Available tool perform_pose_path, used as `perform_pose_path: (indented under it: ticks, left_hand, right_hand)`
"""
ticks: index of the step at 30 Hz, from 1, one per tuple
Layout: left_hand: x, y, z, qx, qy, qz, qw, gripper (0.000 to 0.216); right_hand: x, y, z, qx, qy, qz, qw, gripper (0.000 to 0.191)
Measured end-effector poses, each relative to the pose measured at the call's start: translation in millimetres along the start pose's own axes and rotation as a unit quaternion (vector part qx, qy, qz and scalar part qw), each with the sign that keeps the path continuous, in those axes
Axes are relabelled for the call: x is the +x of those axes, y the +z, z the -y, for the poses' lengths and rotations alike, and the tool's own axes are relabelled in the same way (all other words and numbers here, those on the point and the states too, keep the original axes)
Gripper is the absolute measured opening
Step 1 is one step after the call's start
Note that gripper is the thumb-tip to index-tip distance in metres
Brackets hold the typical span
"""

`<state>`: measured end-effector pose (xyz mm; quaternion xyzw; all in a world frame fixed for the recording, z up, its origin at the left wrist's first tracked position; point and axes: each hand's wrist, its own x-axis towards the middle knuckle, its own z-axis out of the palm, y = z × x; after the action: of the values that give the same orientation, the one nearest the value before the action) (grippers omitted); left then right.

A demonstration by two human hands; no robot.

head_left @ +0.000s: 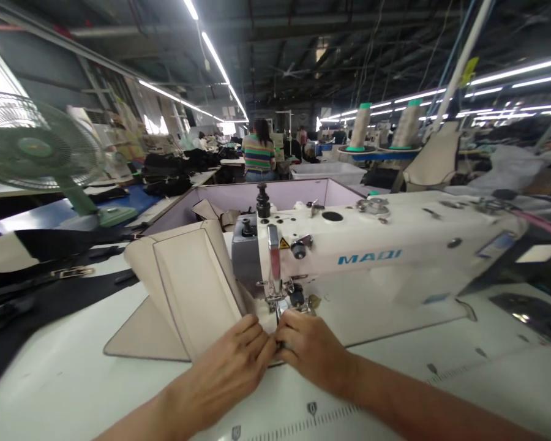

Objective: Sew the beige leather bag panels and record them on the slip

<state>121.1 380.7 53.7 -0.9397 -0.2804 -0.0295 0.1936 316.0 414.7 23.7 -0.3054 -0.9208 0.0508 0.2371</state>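
Observation:
A white sewing machine [376, 251] marked MAQI stands across the table, its needle and presser foot [280, 300] just beyond my fingers. A stiff beige panel [188, 288] with dark edge stitching rises folded to the left of the needle; a flat part of it lies on the table. My left hand [229, 367] has its fingers curled onto the panel's edge right before the foot. My right hand [310, 349] sits against it, fingers closed on the same edge under the needle. The fingertips of both hands meet there.
A green desk fan [41, 153] stands at the left over dark fabric pieces [37, 288]. A grey bin [257, 196] sits behind the machine. Two thread cones [383, 125] stand at the back right. A person in a striped top [258, 153] works farther off.

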Motion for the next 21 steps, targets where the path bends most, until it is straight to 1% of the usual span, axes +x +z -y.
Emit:
perform_pose_path:
  ticks: [1, 2, 3, 6, 7, 8, 10, 14, 17, 19, 21]
  left_hand:
    - [-2.6, -4.6, 2.5, -0.011, -0.009, 0.017, 1.000, 0.011]
    - [-6.2, -9.9, 6.3, -0.017, -0.023, 0.028, 0.999, 0.016]
    - [-10.6, -15.5, 11.1, -0.014, -0.043, 0.031, 0.998, 0.029]
    - [-25.1, -29.0, 26.8, 0.041, -0.109, 0.017, 0.993, 0.086]
    - [-29.1, -30.8, 30.4, 0.059, -0.119, 0.012, 0.991, 0.099]
    - [-32.5, -31.0, 32.4, 0.072, -0.121, 0.010, 0.990, 0.106]
    - [-36.9, -27.5, 30.9, 0.091, -0.104, 0.021, 0.990, 0.107]
    - [-41.5, -17.4, 16.3, 0.126, -0.064, 0.038, 0.989, 0.089]
    - [-44.4, -20.3, 8.3, 0.120, -0.057, 0.055, 0.990, 0.079]
    - [-44.7, -26.2, 6.1, 0.085, -0.071, 0.062, 0.992, 0.077]
    - [-42.4, -30.6, 5.6, 0.044, -0.105, 0.042, 0.993, 0.076]
  right_hand:
    - [0.8, 2.5, 0.0, -0.013, -0.007, -0.003, 1.000, 0.013]
    - [1.3, 4.3, 0.0, -0.018, -0.014, -0.006, 1.000, 0.015]
    - [1.6, 5.6, 0.0, -0.020, -0.023, -0.010, 0.999, 0.016]
    - [0.7, 7.5, 0.3, -0.030, -0.048, -0.020, 0.998, 0.011]
    - [0.2, 8.2, 0.5, -0.034, -0.052, -0.026, 0.998, 0.010]
    - [-0.4, 9.1, 0.7, -0.038, -0.056, -0.031, 0.997, 0.010]
    - [-1.4, 10.9, 1.1, -0.046, -0.064, -0.043, 0.996, 0.011]
    - [-2.5, 12.2, 2.5, -0.052, -0.087, -0.056, 0.993, 0.015]
    - [-3.1, 11.2, 3.4, -0.047, -0.100, -0.063, 0.992, 0.017]
    - [-3.6, 11.2, 3.6, -0.043, -0.100, -0.070, 0.992, 0.017]
    - [-4.0, 12.0, 3.4, -0.038, -0.097, -0.076, 0.992, 0.016]
